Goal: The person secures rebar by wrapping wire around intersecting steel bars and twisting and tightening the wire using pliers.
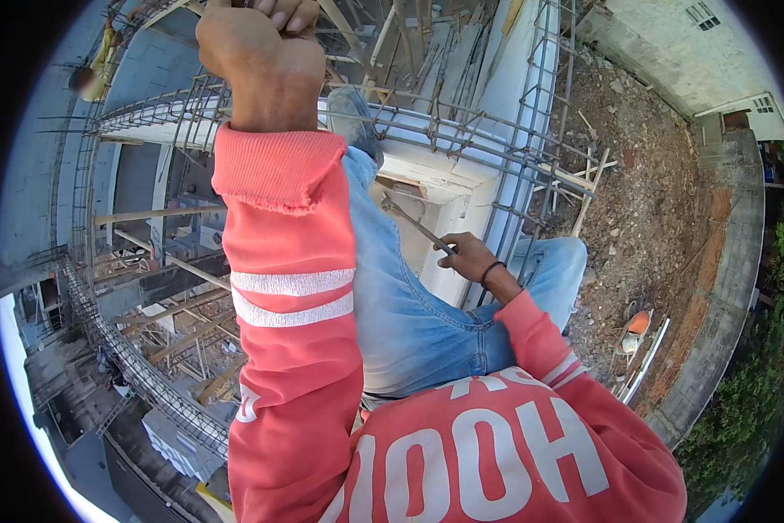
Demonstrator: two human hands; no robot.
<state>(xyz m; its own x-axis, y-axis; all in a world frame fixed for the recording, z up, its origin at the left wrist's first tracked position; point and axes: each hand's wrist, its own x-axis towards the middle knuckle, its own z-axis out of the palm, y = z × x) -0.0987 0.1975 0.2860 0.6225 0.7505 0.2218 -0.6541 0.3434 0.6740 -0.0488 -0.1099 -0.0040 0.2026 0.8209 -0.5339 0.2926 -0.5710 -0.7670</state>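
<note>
My left hand (261, 52) is raised close to the camera at the top, its fingers curled in. The top edge cuts it off, so I cannot make out what it holds, if anything. My right hand (470, 260), a dark band at its wrist, grips a slim-handled tool (422, 228) above my jeans. The tool's far end is thicker and points up and left; its exact kind is unclear. Beyond it, a reinforcing-bar cage (461, 131) crosses the white wall top. A dark shoe (353, 122) rests beside the bars.
More rebar cages (148, 366) run along the left, above a lower level with wooden poles (187, 270). To the right, a drop leads to rubble ground (640, 192) with a wheelbarrow (633, 333). A curved concrete wall (730, 261) borders it. Another person (104, 57) is at upper left.
</note>
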